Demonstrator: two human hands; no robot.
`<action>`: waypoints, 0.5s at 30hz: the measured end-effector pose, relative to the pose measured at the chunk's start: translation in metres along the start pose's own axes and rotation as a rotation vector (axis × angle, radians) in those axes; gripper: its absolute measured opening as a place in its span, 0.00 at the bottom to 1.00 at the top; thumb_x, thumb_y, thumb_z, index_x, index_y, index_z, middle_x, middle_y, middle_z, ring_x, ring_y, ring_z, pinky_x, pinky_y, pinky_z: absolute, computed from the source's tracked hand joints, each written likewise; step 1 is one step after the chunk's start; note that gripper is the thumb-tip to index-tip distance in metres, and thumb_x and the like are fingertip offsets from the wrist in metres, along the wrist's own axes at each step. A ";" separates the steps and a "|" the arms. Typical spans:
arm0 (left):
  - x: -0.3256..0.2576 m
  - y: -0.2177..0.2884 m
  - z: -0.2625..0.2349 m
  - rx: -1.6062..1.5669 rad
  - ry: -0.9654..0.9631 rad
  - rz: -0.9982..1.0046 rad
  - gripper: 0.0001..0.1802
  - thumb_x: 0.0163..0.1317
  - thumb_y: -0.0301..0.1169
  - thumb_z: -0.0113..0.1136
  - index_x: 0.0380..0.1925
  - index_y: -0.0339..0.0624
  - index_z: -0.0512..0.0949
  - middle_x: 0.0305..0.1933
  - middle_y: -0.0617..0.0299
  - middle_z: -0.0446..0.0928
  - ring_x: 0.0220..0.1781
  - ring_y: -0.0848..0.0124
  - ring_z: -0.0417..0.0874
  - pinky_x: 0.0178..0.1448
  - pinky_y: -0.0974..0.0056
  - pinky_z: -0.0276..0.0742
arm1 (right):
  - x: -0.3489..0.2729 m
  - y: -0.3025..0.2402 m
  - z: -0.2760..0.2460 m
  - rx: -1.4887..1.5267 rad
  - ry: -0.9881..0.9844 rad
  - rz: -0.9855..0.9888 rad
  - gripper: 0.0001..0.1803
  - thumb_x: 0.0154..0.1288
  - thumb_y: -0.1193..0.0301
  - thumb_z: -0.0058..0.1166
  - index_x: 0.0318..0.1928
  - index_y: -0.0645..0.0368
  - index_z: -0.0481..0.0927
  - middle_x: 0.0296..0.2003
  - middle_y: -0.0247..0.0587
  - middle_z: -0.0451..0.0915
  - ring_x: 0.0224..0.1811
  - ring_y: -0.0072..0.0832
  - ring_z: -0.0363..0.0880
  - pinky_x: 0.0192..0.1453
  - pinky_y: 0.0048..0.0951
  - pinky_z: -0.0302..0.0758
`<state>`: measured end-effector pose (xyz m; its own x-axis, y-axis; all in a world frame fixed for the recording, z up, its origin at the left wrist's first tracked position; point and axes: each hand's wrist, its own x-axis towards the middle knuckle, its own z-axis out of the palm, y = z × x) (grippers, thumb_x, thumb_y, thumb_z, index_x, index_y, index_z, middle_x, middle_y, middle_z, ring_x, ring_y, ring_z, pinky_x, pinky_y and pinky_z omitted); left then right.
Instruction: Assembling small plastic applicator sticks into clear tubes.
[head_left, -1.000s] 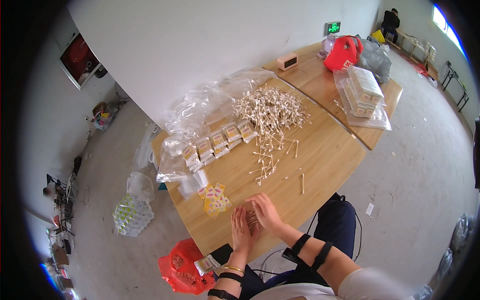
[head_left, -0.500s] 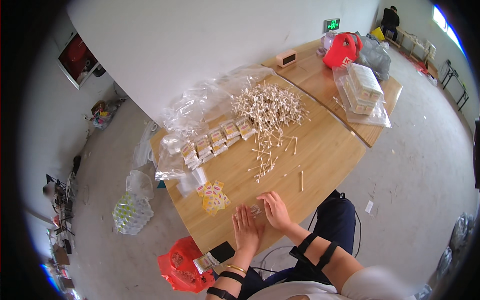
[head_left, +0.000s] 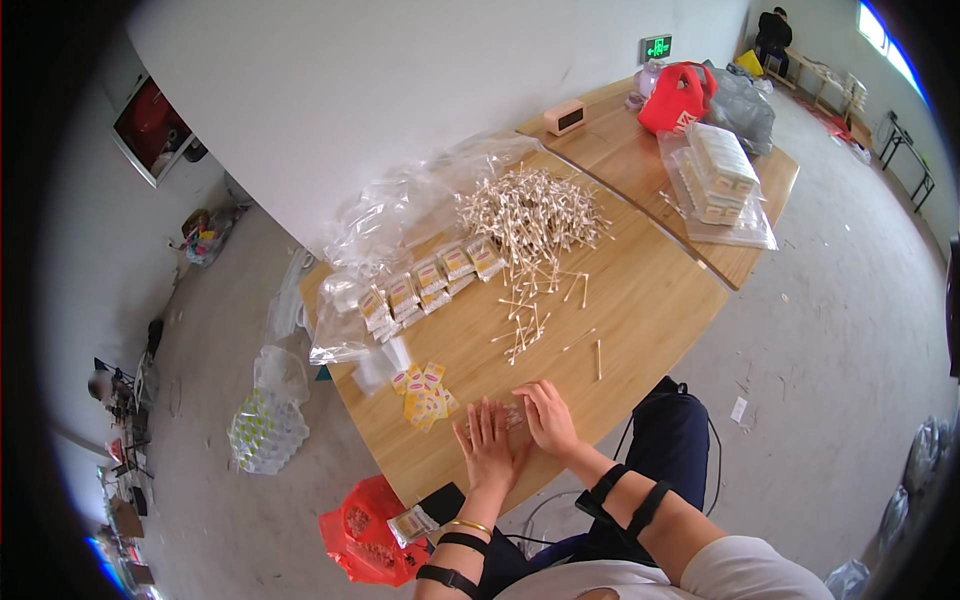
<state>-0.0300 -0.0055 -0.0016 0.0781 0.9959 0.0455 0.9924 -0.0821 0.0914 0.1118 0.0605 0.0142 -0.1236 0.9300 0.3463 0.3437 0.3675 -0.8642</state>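
Note:
My left hand (head_left: 488, 447) lies flat near the table's front edge, its fingers stretched out and spread. Beside it, my right hand (head_left: 550, 420) rests with fingers extended over the tabletop. Between the two sits a small, pale, shiny item (head_left: 515, 414), perhaps a clear bag of cotton swabs; the hands partly hide it. Left of my left hand is a loose pile of yellow and white cards (head_left: 427, 398). Beyond the hands, loose cotton swabs (head_left: 527, 335) trail down from a large heap of cotton swabs (head_left: 535, 215).
Packed swab bags (head_left: 430, 278) stand in a row before crumpled clear plastic (head_left: 375, 225). A red bag (head_left: 365, 530) hangs by the front left corner, next to a small packet (head_left: 412, 524). Stacked white packs (head_left: 722, 165) and a red tote (head_left: 678, 100) occupy the adjoining table (head_left: 610, 130).
My left hand has shifted slightly left and its fingers have spread wider. My right hand stays nearly in place. The whole view has shifted a little.

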 end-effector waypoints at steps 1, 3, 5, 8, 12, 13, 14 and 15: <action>-0.001 -0.001 0.001 -0.006 0.008 0.023 0.48 0.65 0.58 0.54 0.75 0.38 0.55 0.81 0.45 0.49 0.83 0.45 0.45 0.79 0.30 0.38 | 0.000 0.000 0.000 0.000 0.002 0.002 0.11 0.71 0.79 0.46 0.49 0.59 0.79 0.45 0.50 0.77 0.49 0.50 0.76 0.53 0.41 0.75; -0.008 0.002 -0.002 0.018 -0.009 0.036 0.48 0.65 0.59 0.53 0.75 0.39 0.55 0.80 0.45 0.51 0.82 0.46 0.46 0.79 0.31 0.37 | 0.000 -0.001 -0.001 0.012 0.005 0.007 0.11 0.72 0.79 0.45 0.49 0.60 0.78 0.45 0.50 0.77 0.49 0.50 0.76 0.53 0.40 0.75; -0.014 0.004 -0.005 0.042 -0.026 0.048 0.48 0.66 0.61 0.53 0.75 0.40 0.56 0.80 0.46 0.52 0.82 0.47 0.48 0.80 0.32 0.37 | 0.001 0.000 -0.002 0.027 0.005 0.019 0.10 0.73 0.78 0.45 0.49 0.60 0.78 0.45 0.50 0.77 0.49 0.50 0.76 0.54 0.40 0.75; -0.020 0.004 -0.011 -0.077 -0.041 0.036 0.47 0.65 0.58 0.55 0.75 0.40 0.56 0.78 0.45 0.54 0.81 0.47 0.50 0.80 0.34 0.38 | 0.001 -0.002 -0.002 0.068 0.006 0.042 0.10 0.73 0.77 0.45 0.49 0.60 0.78 0.45 0.50 0.77 0.50 0.49 0.76 0.54 0.40 0.75; -0.020 0.006 -0.017 -0.146 -0.086 -0.021 0.46 0.66 0.54 0.55 0.75 0.38 0.54 0.78 0.45 0.55 0.80 0.48 0.52 0.82 0.39 0.39 | -0.006 -0.007 0.016 0.200 0.009 0.092 0.10 0.74 0.76 0.44 0.50 0.59 0.77 0.47 0.50 0.76 0.53 0.49 0.75 0.57 0.38 0.74; -0.020 0.006 -0.017 -0.167 -0.100 -0.051 0.47 0.66 0.54 0.54 0.76 0.37 0.53 0.78 0.45 0.54 0.81 0.48 0.50 0.82 0.40 0.39 | -0.009 -0.010 0.023 0.201 0.009 0.093 0.10 0.74 0.76 0.44 0.50 0.59 0.77 0.47 0.50 0.76 0.53 0.49 0.75 0.57 0.38 0.74; -0.022 0.007 -0.013 -0.167 -0.101 -0.051 0.47 0.66 0.54 0.54 0.76 0.37 0.53 0.78 0.45 0.54 0.81 0.48 0.50 0.82 0.40 0.39 | -0.012 -0.012 0.029 0.255 -0.022 0.105 0.10 0.74 0.75 0.44 0.50 0.59 0.77 0.47 0.51 0.76 0.54 0.50 0.75 0.59 0.38 0.73; -0.024 0.007 -0.008 -0.030 -0.072 -0.034 0.48 0.67 0.54 0.54 0.76 0.35 0.51 0.78 0.44 0.53 0.82 0.47 0.49 0.82 0.40 0.38 | -0.013 -0.015 0.033 0.314 -0.058 0.114 0.10 0.74 0.75 0.44 0.50 0.59 0.77 0.48 0.51 0.76 0.55 0.50 0.74 0.60 0.38 0.73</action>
<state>-0.0254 -0.0305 0.0061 0.0518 0.9982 -0.0299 0.9915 -0.0478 0.1211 0.0771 0.0436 0.0105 -0.1564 0.9611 0.2278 0.0561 0.2389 -0.9694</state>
